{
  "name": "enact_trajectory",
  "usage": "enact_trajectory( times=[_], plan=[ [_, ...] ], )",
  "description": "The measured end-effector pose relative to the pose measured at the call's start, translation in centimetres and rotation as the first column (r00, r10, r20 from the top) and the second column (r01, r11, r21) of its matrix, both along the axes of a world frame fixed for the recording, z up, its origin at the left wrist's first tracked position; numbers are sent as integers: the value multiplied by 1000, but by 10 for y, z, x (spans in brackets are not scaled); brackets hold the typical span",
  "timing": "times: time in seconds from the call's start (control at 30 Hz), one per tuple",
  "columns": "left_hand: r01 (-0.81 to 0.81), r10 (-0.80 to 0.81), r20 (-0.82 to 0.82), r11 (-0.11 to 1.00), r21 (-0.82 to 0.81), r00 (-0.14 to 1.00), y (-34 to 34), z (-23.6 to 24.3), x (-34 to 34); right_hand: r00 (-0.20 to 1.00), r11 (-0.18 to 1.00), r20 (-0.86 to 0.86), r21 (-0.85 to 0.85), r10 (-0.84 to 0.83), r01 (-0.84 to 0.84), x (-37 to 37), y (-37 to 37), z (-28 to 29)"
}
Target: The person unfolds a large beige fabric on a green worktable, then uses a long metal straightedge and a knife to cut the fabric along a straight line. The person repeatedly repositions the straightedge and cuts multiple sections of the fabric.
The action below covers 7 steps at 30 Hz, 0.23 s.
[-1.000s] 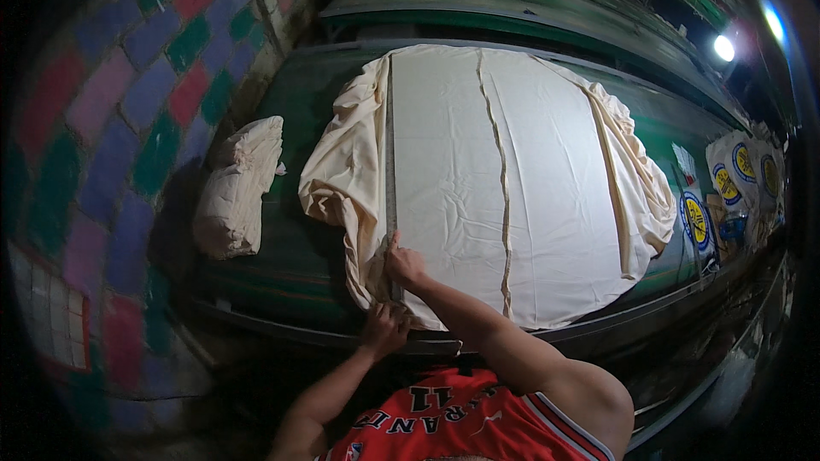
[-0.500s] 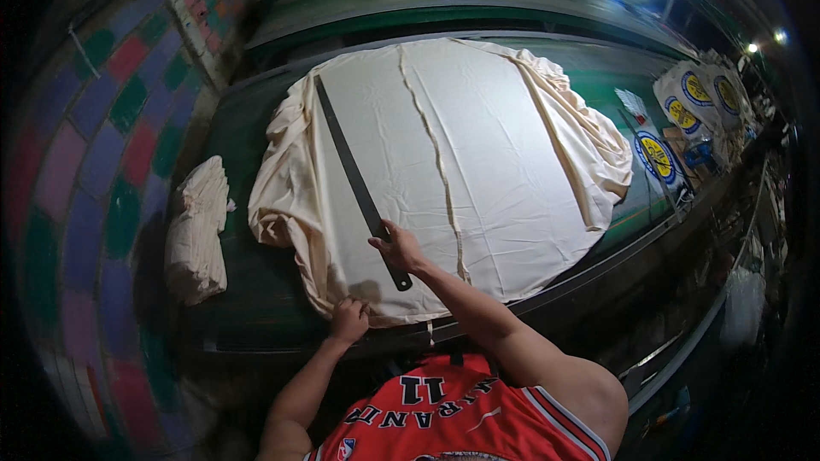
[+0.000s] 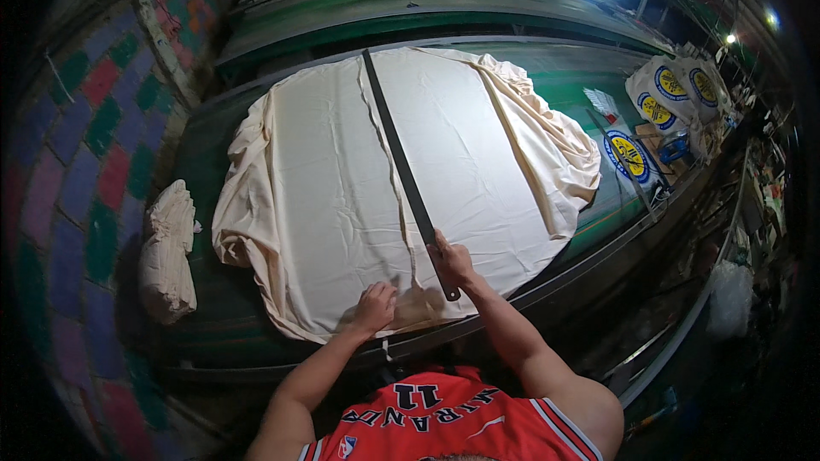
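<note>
A wide spread of cream cloth (image 3: 325, 179) lies before me, bunched in folds along its left and right sides, with a raised seam running lengthwise near its middle. My right hand (image 3: 453, 259) grips a long dark straightedge (image 3: 399, 158) close to its near end, which has a small hole. The straightedge lies on the cloth just right of the seam, slanting from the far edge toward me. My left hand (image 3: 374, 307) rests on the cloth near its front edge, left of the seam, fingers lightly bent and apart, with nothing seen in them.
A folded cream cloth bundle (image 3: 168, 252) sits left on the green table (image 3: 201, 171). To the right are a white cloth with a blue and yellow round print (image 3: 628, 156), more printed cloths (image 3: 679, 90) and a blue tool (image 3: 674, 148). A painted block wall (image 3: 85, 196) stands left.
The straightedge has moved right across the cloth in my right hand, from the left part to just beyond the seam. My left hand has shifted right from the cloth's front left corner.
</note>
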<state>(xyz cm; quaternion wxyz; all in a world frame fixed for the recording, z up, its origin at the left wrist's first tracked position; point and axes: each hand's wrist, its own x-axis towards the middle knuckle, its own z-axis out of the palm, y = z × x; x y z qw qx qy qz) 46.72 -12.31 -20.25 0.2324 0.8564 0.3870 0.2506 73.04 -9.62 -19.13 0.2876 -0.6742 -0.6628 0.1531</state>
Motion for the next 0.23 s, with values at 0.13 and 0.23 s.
enact_trajectory(
  times=[0.13, 0.23],
  plan=[
    [-47, 47, -59, 999, -9, 997, -4, -7, 34, 999, 999, 31, -24, -33, 34, 30, 19, -29],
    [-132, 127, -104, 990, -42, 986, -7, -9, 51, 997, 997, 47, -54, -53, 56, 34, 30, -51]
  ],
)
